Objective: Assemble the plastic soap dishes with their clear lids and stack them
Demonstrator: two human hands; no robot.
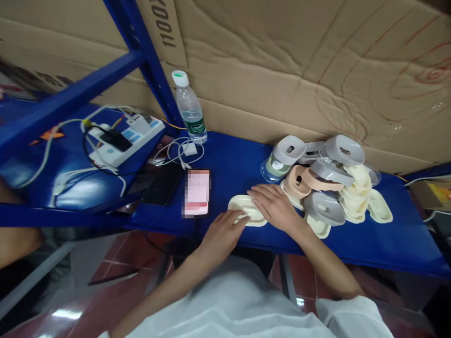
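Observation:
A cream oval tray-shaped piece [243, 203] lies on the blue table near its front edge. My left hand [222, 234] rests at its near left side, fingers touching the rim; whether they grip it is hard to make out. Over its right end lies my right hand [274, 206], fingers stretched out and touching the piece. Just right of that hand is a pile of grey, peach and cream plastic parts, among them a peach holder [298, 180] and a grey one [326, 209].
A lit phone [199, 192], a dark phone [162, 185], a white cable [172, 149] and a water bottle [192, 112] stand or lie to the left. Beyond a blue frame post is a power strip [132, 141]. Cardboard [253, 84] lines the back.

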